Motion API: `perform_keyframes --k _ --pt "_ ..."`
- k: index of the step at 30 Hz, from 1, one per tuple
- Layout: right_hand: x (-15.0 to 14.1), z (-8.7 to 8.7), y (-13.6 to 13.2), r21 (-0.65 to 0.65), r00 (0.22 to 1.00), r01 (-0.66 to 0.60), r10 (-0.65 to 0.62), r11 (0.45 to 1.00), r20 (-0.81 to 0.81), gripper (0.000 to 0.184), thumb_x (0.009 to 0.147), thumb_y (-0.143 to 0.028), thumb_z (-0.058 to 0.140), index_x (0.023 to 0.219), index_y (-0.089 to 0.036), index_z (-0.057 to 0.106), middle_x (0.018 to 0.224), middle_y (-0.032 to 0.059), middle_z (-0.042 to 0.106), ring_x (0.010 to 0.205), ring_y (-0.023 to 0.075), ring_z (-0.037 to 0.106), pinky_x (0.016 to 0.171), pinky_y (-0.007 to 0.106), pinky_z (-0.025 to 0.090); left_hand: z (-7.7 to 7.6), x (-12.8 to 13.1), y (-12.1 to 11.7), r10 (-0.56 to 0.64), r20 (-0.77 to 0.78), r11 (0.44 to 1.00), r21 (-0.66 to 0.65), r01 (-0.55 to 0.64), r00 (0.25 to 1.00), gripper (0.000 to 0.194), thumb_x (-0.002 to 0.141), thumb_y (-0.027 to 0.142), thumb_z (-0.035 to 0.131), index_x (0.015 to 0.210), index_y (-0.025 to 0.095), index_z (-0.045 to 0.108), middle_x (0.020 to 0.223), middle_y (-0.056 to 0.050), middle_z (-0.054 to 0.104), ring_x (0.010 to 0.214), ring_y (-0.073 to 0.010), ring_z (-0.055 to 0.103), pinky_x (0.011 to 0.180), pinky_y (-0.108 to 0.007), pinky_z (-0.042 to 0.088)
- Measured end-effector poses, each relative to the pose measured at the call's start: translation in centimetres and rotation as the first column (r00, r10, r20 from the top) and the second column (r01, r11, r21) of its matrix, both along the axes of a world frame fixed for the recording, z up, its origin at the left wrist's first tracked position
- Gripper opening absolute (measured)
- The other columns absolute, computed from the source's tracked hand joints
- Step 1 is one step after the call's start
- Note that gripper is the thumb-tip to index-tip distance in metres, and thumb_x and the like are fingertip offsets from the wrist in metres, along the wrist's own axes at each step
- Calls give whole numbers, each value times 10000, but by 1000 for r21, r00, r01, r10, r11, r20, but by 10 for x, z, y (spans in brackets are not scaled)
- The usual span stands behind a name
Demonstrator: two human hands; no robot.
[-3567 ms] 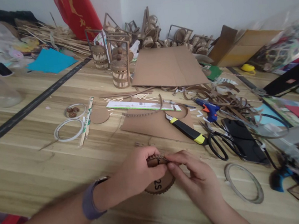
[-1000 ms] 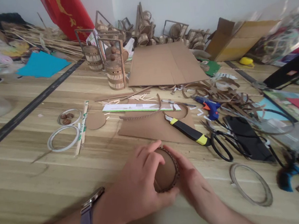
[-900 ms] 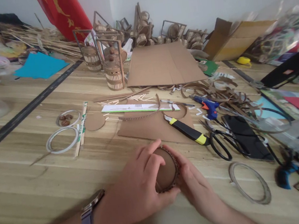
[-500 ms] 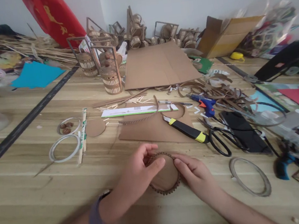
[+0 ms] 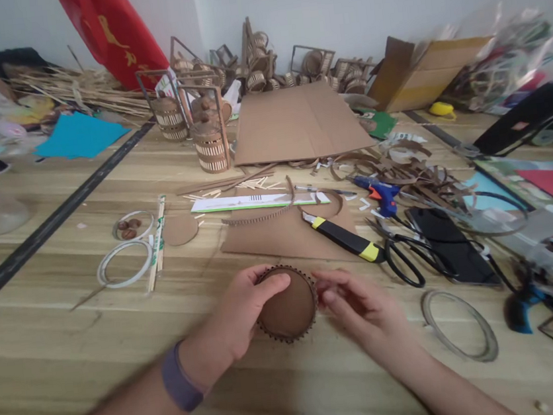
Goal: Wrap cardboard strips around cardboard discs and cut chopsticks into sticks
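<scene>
A round cardboard disc (image 5: 290,306) with a corrugated strip around its rim is held up over the wooden table. My left hand (image 5: 248,307) is closed on its left side, thumb lying across the face and the other fingers mostly hidden behind. My right hand (image 5: 358,308) is at the right rim, with thumb and forefinger slightly apart and fingers loosely curled. Its fingertips are beside the rim; whether they touch it cannot be made out. Beyond the hands lies a flat cardboard piece (image 5: 260,239), with a black and yellow utility knife (image 5: 342,236) partly over it.
Scissors (image 5: 396,254), a blue glue gun (image 5: 379,194), a phone (image 5: 453,247) and a tape ring (image 5: 460,326) lie at right. Tape rolls (image 5: 126,263), brown beads (image 5: 129,229) and a cardboard circle (image 5: 180,230) lie at left. Small handled baskets (image 5: 209,145) stand behind, near a cardboard sheet (image 5: 300,125).
The disc, earlier showing printed characters, now shows a plain face. Since half a second ago it has shifted slightly left with my left hand, and my right fingers have loosened from its rim.
</scene>
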State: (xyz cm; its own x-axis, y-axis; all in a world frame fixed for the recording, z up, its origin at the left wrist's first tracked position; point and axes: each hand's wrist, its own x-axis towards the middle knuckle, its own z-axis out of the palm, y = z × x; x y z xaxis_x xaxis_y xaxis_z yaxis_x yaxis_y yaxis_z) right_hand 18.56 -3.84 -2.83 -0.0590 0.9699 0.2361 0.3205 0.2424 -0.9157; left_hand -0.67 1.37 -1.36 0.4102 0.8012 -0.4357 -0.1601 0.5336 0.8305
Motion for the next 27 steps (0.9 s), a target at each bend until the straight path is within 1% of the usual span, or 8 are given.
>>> perform_keyframes --k 3,6,8,11,13,16,21,27 --pt "-2 4 -2 184 988 2 -30 983 150 200 891 -177 628 1068 -250 688 876 19 744 741 139 694 679 222 553 0 0 -1 34 -12 999 -18 -34 999 208 686 330 782 810 178 714 825 -25 735 744 -165 630 642 -231 476" --pt "-3 6 -3 255 980 -9 -42 967 195 211 871 -146 638 1044 -252 698 854 11 745 733 136 690 692 221 549 0 2 -4 58 -55 997 -50 -60 997 316 632 332 823 879 181 698 858 -24 735 779 -177 639 654 -238 482" --pt "-4 6 -3 211 986 10 -44 977 158 190 867 -164 640 1023 -249 706 841 14 745 725 142 690 684 231 549 1 3 -5 50 -82 998 -43 -53 995 366 614 341 831 906 177 684 860 -21 729 775 -177 634 650 -242 478" --pt "-6 7 -2 -2 999 30 -30 1000 14 132 859 -235 649 979 -232 706 807 23 744 686 150 682 619 238 540 4 3 -6 37 -144 999 26 -34 989 368 615 338 817 907 175 663 816 -3 704 733 -163 610 635 -243 456" --pt "-8 6 -1 -147 995 13 -27 989 -94 119 837 -292 674 927 -217 695 736 14 719 630 145 654 564 232 518 5 3 -7 31 -202 997 69 -17 979 345 626 332 801 899 178 659 799 6 692 732 -163 600 638 -244 446" --pt "-12 4 0 -249 981 8 -56 968 -188 145 794 -338 710 845 -210 667 643 -13 651 577 131 596 533 228 485 6 4 -11 -4 -279 993 114 37 960 289 650 350 775 861 183 669 788 1 690 766 -184 603 636 -252 442" --pt "-14 0 -1 -190 990 77 -97 979 -102 224 785 -294 682 992 -213 711 734 14 667 662 160 612 599 271 488 5 6 -13 -62 -312 965 224 137 948 230 747 367 696 907 202 697 857 -17 721 863 -219 633 704 -280 477" --pt "-17 1 -5 -123 993 113 -115 986 -7 117 821 -262 610 887 -217 694 704 2 624 648 159 573 602 275 463 11 7 -14 -111 -328 914 337 226 938 145 805 296 633 895 193 682 864 4 704 860 -188 619 761 -264 456"
